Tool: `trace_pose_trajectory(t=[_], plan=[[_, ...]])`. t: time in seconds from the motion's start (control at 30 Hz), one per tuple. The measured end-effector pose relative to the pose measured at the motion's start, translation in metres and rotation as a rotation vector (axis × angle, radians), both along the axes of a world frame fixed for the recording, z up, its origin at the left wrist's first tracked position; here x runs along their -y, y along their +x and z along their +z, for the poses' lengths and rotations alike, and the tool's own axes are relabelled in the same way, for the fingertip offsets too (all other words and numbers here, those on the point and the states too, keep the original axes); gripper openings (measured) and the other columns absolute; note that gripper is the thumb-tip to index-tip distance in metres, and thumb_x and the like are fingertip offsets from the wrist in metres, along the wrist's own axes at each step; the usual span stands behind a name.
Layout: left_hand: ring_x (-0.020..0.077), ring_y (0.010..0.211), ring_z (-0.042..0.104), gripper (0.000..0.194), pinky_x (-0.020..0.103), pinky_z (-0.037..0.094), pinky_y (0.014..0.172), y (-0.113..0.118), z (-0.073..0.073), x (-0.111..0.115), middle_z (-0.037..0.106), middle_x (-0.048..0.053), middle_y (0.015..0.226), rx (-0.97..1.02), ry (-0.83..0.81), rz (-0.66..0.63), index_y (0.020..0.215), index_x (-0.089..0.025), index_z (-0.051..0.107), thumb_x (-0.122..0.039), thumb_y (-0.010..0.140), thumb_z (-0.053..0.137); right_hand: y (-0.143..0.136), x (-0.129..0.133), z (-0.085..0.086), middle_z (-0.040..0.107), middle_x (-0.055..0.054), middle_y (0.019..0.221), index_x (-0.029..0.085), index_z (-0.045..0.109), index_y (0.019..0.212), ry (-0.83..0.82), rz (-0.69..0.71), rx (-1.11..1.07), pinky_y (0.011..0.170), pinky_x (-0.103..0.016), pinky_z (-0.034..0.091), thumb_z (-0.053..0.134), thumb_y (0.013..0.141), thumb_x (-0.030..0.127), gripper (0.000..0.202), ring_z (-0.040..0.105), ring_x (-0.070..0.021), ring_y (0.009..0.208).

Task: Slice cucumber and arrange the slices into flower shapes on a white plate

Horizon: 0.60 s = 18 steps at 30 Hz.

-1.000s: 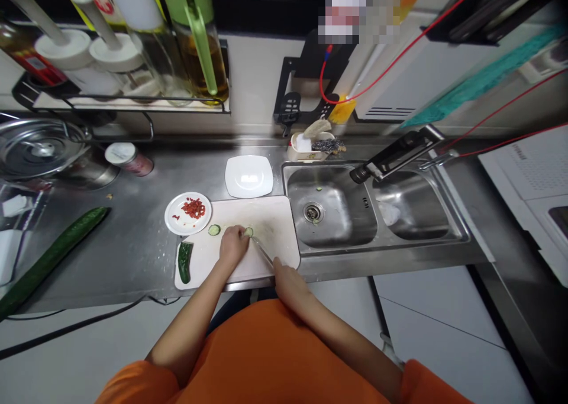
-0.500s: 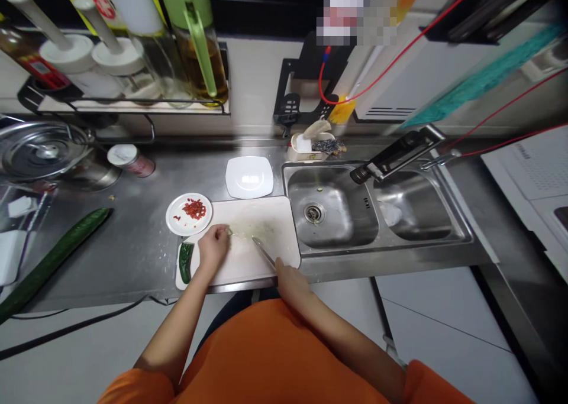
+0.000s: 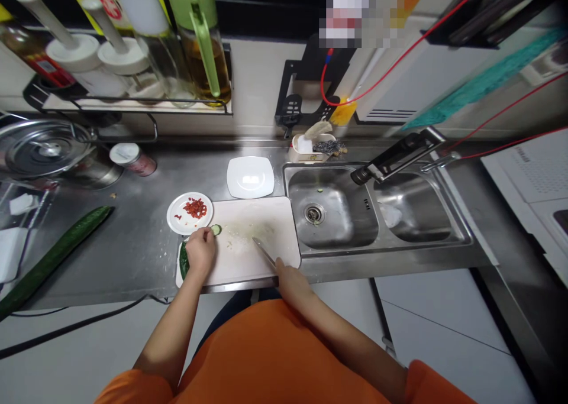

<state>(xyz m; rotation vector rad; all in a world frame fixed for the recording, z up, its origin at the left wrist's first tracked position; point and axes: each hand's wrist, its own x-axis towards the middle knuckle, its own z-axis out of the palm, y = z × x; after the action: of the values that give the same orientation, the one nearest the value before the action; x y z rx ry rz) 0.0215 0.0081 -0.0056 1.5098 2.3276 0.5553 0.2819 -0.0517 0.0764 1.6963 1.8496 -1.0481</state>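
My left hand (image 3: 201, 253) is closed at the left part of the white cutting board (image 3: 248, 268), its fingertips on a small cucumber piece (image 3: 216, 229) with a pale cut face. Partly behind that hand lies a dark green cucumber chunk (image 3: 183, 262) at the board's left edge. My right hand (image 3: 293, 285) grips a knife (image 3: 264, 251) by its handle, which the fingers hide. The blade points up and left over the board, low near its surface. Beyond my left hand, a round white plate (image 3: 177, 220) carries chopped red pieces (image 3: 195, 207).
A square white plate (image 3: 251, 178) stands behind the board. To the right is a double sink (image 3: 341, 238) with a black faucet (image 3: 390, 155). A long cucumber (image 3: 57, 256), a lidded pot (image 3: 95, 170) and a jar (image 3: 142, 164) are on the left.
My left hand has moved left toward the cucumber chunk, now partly covering it, and the cucumber piece at its fingertips shows more plainly. The right hand and knife have barely moved.
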Motion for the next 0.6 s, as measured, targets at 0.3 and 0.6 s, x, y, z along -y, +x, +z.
trace_pose_trajectory(t=[0.3,0.6], plan=[[0.0199,0.091,0.058,0.031,0.032,0.044,0.089,0.008,-0.009,0.015,0.065,0.01,0.096,0.035,0.178,-0.184,0.097,-0.018,0.065,-0.033,0.089,0.04,0.009,0.004,-0.005,0.059,-0.009,0.104,0.022,0.046,0.127,0.09,-0.078,-0.05,0.075,-0.028,0.042,0.037,0.085,0.009,0.045,0.059,-0.0204,0.093],[0.0194,0.094,0.057,0.027,0.033,0.045,0.091,0.019,-0.035,0.033,0.064,0.01,0.096,0.088,0.249,-0.445,0.096,-0.018,0.065,-0.033,0.089,0.044,0.015,0.002,-0.023,0.038,-0.016,0.131,0.019,0.027,0.145,0.445,-0.279,-0.081,0.088,-0.033,0.044,0.038,0.081,0.004,0.067,0.053,-0.0205,0.105]])
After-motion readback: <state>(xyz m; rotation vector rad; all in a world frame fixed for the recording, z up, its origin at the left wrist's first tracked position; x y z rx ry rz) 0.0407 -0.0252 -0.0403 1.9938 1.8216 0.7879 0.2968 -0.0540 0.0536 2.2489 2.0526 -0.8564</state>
